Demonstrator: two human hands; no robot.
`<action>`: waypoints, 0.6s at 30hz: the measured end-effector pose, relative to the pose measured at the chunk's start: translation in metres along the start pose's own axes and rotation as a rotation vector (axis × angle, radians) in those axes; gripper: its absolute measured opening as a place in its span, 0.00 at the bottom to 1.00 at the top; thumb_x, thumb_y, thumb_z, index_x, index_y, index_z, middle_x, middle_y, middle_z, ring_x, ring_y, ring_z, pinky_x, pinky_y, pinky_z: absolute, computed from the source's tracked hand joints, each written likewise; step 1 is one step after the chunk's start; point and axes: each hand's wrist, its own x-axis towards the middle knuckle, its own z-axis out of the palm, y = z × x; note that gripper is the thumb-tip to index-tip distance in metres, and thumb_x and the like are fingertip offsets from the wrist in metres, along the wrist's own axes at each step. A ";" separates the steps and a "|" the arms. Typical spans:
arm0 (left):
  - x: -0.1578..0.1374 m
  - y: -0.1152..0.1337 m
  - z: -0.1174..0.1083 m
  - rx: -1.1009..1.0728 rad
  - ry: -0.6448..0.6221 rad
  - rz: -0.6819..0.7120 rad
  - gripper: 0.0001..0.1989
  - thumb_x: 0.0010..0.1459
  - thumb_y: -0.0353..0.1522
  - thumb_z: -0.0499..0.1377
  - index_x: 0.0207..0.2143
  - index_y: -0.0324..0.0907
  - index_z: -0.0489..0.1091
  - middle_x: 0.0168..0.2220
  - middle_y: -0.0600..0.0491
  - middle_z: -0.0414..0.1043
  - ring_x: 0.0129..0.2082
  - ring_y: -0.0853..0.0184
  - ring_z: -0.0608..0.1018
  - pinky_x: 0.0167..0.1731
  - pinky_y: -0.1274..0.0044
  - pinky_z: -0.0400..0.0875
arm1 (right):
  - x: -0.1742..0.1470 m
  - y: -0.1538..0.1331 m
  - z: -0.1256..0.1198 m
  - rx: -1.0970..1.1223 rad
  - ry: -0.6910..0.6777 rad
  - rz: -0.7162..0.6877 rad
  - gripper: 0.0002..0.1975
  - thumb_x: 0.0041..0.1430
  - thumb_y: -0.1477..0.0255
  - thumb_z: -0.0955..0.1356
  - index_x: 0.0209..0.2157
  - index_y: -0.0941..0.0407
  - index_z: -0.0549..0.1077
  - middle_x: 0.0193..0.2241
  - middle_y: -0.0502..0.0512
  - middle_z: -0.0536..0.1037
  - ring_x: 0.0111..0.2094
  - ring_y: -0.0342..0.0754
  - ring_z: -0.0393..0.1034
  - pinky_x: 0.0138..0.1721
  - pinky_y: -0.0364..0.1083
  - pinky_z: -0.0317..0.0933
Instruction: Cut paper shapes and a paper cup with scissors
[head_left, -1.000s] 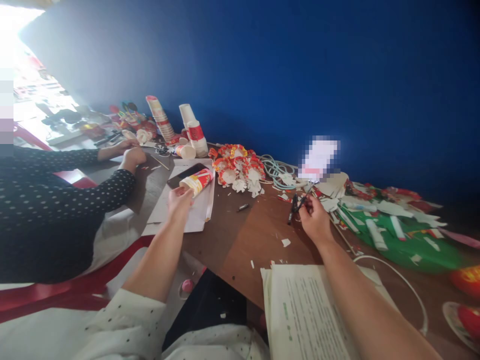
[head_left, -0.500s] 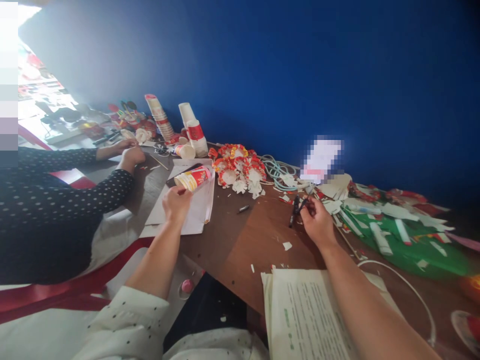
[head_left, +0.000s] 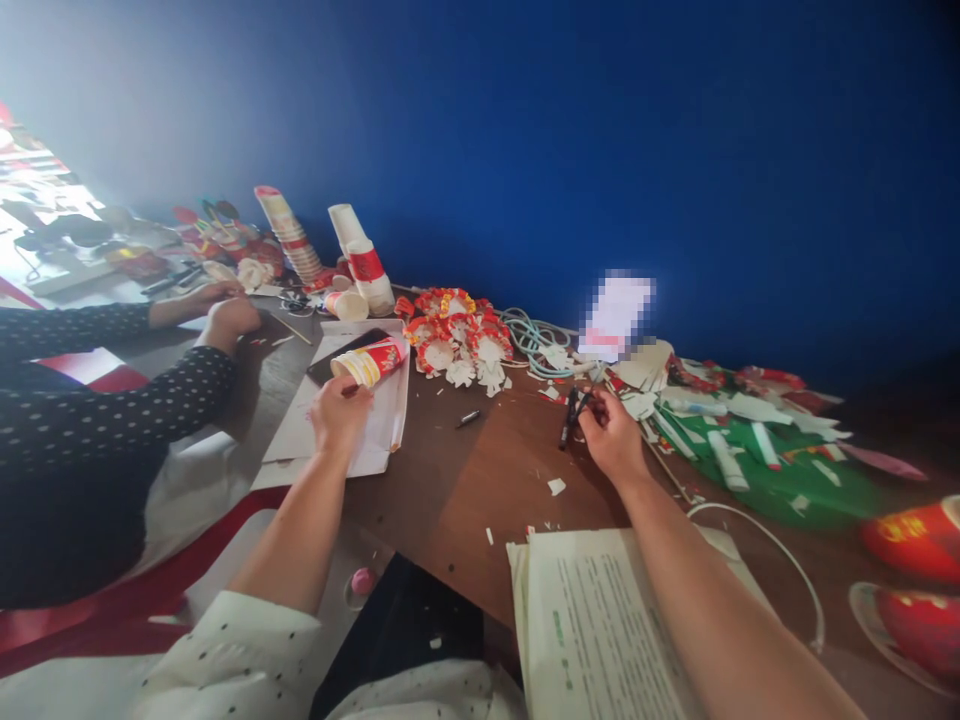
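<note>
In the head view my left hand (head_left: 341, 415) pinches the rim end of a red and yellow paper cup (head_left: 375, 360). The cup lies tilted on its side over a white folder (head_left: 300, 430) and a dark flat phone-like thing (head_left: 341, 357). My right hand (head_left: 611, 440) has its fingers closed around what look like black-handled scissors (head_left: 574, 415), above the brown table. Its fingertips partly hide them. Between the hands lies a small black pen cap or stub (head_left: 468, 419).
Cut red and white paper cups (head_left: 461, 335) heap at the back, beside cup stacks (head_left: 366, 270) and a coiled cable (head_left: 529, 340). Paper scraps and markers (head_left: 727, 460) cover a green sheet at right. Printed papers (head_left: 592, 620) lie in front. A co-worker's arms (head_left: 195, 380) rest at left.
The view has turned slightly to the right, so everything sits further left and red objects show at the right edge. Both hands keep their holds.
</note>
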 end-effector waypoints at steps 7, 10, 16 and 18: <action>0.006 -0.013 -0.002 0.092 -0.010 0.053 0.13 0.48 0.37 0.60 0.36 0.42 0.75 0.33 0.51 0.78 0.36 0.61 0.78 0.38 0.73 0.68 | 0.001 0.002 0.001 0.013 -0.009 0.012 0.20 0.54 0.61 0.67 0.46 0.58 0.72 0.36 0.60 0.80 0.34 0.51 0.75 0.38 0.52 0.70; 0.004 -0.014 -0.001 0.137 0.011 0.076 0.12 0.49 0.40 0.59 0.32 0.42 0.75 0.31 0.50 0.77 0.35 0.60 0.78 0.37 0.73 0.68 | 0.002 0.007 0.002 -0.008 -0.003 0.023 0.21 0.54 0.61 0.67 0.46 0.58 0.72 0.35 0.60 0.80 0.33 0.51 0.75 0.38 0.52 0.70; 0.004 0.000 0.000 -0.085 0.022 0.003 0.15 0.49 0.42 0.61 0.34 0.42 0.75 0.29 0.52 0.77 0.29 0.64 0.79 0.31 0.75 0.71 | 0.003 0.011 0.001 -0.010 -0.012 0.021 0.21 0.53 0.61 0.67 0.46 0.58 0.72 0.36 0.61 0.80 0.35 0.53 0.75 0.42 0.54 0.69; 0.006 0.004 0.001 -0.173 0.005 -0.027 0.14 0.49 0.39 0.60 0.35 0.41 0.76 0.29 0.52 0.77 0.28 0.65 0.79 0.29 0.76 0.72 | 0.003 0.010 0.001 -0.009 -0.012 0.033 0.21 0.53 0.62 0.67 0.45 0.59 0.72 0.36 0.61 0.80 0.35 0.53 0.75 0.42 0.54 0.69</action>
